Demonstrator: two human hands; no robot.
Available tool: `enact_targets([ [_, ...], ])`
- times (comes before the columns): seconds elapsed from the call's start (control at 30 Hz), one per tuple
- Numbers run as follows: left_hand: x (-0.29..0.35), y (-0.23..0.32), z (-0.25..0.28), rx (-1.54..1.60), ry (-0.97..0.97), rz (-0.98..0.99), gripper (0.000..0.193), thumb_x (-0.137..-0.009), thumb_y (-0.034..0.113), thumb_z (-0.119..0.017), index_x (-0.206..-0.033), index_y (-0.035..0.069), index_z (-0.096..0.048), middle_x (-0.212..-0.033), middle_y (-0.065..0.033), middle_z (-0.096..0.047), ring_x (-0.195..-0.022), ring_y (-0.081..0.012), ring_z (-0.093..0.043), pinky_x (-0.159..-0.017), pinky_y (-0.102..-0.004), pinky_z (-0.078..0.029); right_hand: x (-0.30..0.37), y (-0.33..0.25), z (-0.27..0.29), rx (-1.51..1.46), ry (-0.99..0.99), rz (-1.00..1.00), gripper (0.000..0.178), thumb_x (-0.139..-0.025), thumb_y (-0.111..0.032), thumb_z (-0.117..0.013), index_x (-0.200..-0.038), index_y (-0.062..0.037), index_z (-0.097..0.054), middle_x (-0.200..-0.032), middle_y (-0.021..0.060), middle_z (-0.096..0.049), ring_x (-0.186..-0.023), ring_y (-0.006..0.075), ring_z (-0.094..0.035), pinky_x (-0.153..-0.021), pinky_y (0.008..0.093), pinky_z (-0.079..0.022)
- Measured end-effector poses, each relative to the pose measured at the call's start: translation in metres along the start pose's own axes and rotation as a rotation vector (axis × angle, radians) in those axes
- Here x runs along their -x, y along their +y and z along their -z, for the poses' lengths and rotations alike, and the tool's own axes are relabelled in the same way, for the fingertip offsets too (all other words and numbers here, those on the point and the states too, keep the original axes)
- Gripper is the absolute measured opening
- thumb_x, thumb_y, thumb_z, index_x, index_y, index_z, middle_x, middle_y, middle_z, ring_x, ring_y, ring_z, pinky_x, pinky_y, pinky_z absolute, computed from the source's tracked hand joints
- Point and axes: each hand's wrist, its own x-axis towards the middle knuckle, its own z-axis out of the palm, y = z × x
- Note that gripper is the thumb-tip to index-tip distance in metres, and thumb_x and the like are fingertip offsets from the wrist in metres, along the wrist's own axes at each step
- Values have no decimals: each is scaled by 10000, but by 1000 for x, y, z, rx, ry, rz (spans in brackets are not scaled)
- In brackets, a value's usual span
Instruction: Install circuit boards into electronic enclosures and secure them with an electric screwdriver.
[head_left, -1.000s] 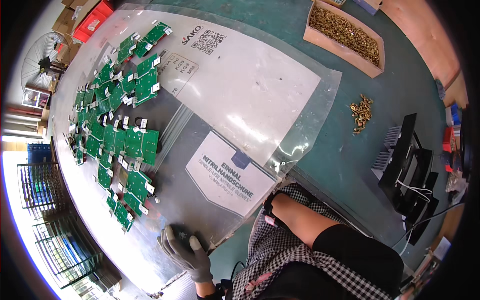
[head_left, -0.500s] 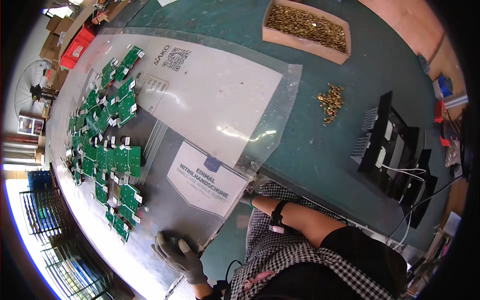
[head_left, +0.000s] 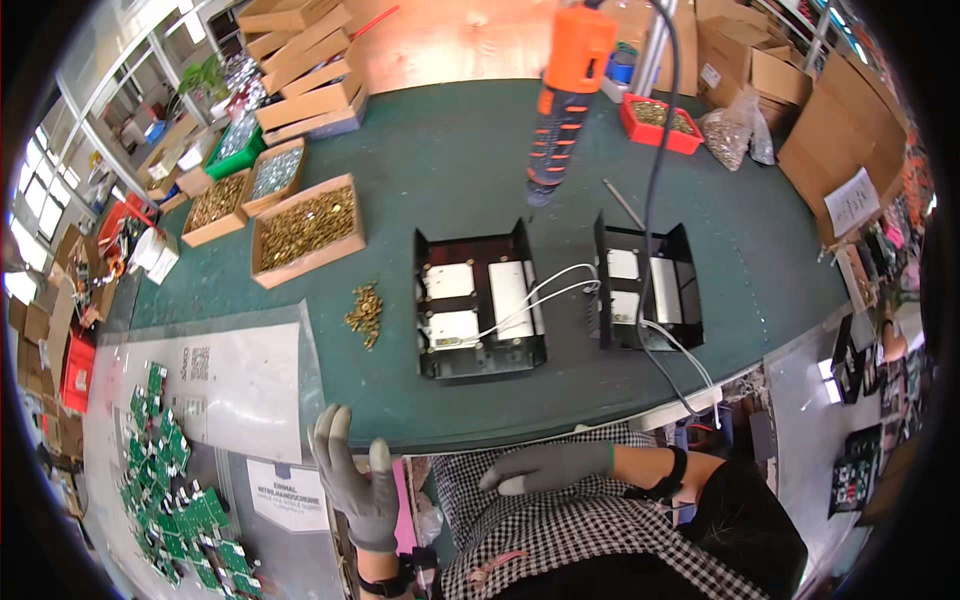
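My left hand (head_left: 357, 485), in a grey glove with pale fingertips, is raised at the table's front edge beside a plastic-wrapped sheet. Its fingers are spread and hold nothing. Over the checked apron (head_left: 590, 508) lies my right hand (head_left: 548, 467), gloved alike, with fingers stretched out and nothing seen in it. Beyond the hands, a black metal housing (head_left: 478, 352) with white blocks and white wires stands on the green table, with a similar housing (head_left: 678, 330) to its right. A small pile of brass-coloured screws (head_left: 366, 314) lies left of them.
Green circuit boards (head_left: 200, 512) cover the sheet (head_left: 262, 355) at left. Cardboard trays of brass-coloured parts (head_left: 305, 228) stand far left. An orange power screwdriver (head_left: 578, 55) hangs above the table, its black cable (head_left: 655, 180) crossing the right housing. A red bin (head_left: 662, 142) sits far right.
The view has swung right, from the circuit boards toward the housings. My left hand has come off the sheet's near edge; my right hand, partly hidden before, now shows over the apron.
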Motion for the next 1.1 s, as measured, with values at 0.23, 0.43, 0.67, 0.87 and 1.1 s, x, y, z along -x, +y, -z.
enact_targets([
  [0.23, -61, 27, -66, 238, -150, 57, 460, -928, 170, -520, -1334, -41, -474, -1174, -278, -580, -1053, -403, -582, -903, -417, -462, 161, -100, 79, 135, 1026, 267, 302, -897, -33, -546, -1192, 19, -583, -1158, 150, -619, -1109, 266, -583, -979, 353, -434],
  [0.43, -47, 36, -74, 179, -171, 159, 440, -902, 96, -495, -1318, -48, -490, -1080, -311, -614, -977, -449, -604, -854, -438, -480, 166, -61, 127, 708, 1287, 53, 413, -797, 45, -505, -1203, 12, -575, -1169, 199, -592, -1139, 339, -560, -1001, 373, -425],
  [0.67, -77, 107, -62, -367, -12, -349, 467, -877, 223, -608, -1301, 50, -519, -1145, -193, -603, -995, -318, -623, -1061, -462, -335, 157, -63, 142, 861, 1311, 2, 437, -727, 90, -452, -1133, -6, -580, -1172, 172, -600, -1110, 325, -576, -946, 360, -452],
  [0.87, -58, 100, -83, -3, -265, -564, 224, -836, 213, -643, -1040, 120, -657, -808, -24, -636, -864, -249, -622, -1052, -435, -378, 165, -44, 165, 487, 1322, -6, 383, -763, 77, -441, -1105, 27, -606, -1149, 121, -611, -1104, 209, -566, -979, 308, -422],
  [1.1, 29, 41, -61, 15, -415, -712, 423, -819, 153, -545, -1242, 148, -572, -1251, -28, -572, -1253, -233, -482, -1125, -425, -324, 166, -60, 166, 743, 1433, 107, 351, -864, 21, -465, -1192, 50, -585, -1183, 150, -615, -1113, 230, -570, -1007, 329, -406],
])
